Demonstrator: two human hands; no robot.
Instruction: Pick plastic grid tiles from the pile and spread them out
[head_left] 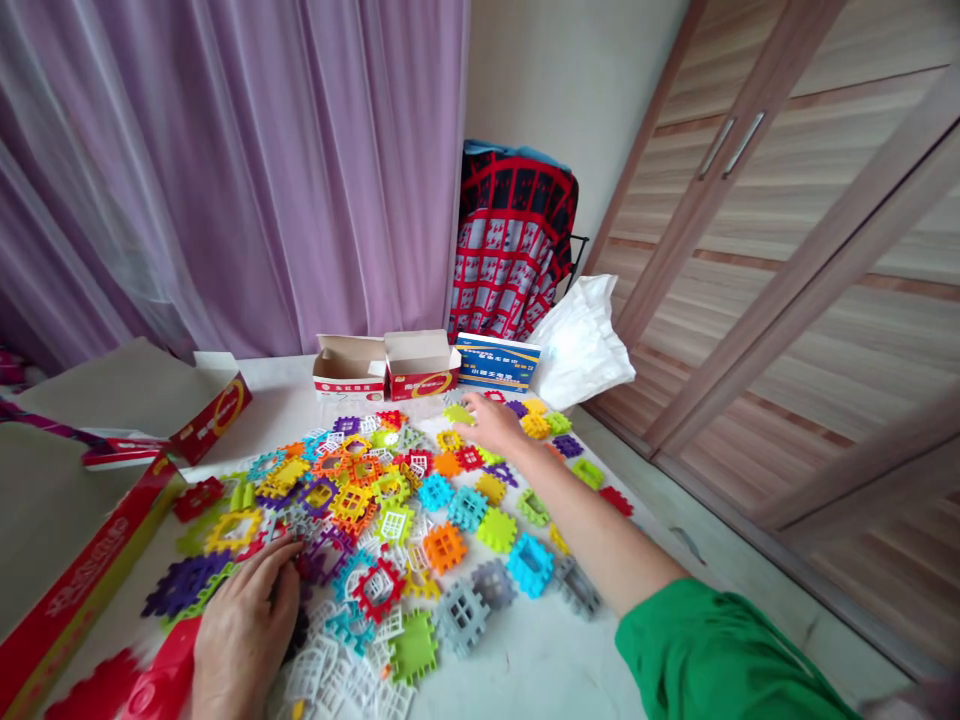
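Many colourful plastic interlocking building blocks lie spread over a white tabletop. At the far side of the spread, my right hand (493, 426) reaches out with its fingers closed on the edge of a light green block (458, 414). My left hand (255, 612) rests palm down at the left front of the pile, fingers loosely extended and no block visible in it. Near its fingertips lie a purple block (327, 556) and white window-lattice pieces. An orange window block (445, 547), a grey window block (462, 617) and a blue frame block (531, 564) sit between the hands.
A large open red carton (97, 560) stands at the left. Two small open boxes (349, 385) and a blue box (498, 364) line the back, beside a white plastic bag (583, 345). Purple curtains (300, 180) hang behind; a wooden wardrobe (810, 260) is at the right.
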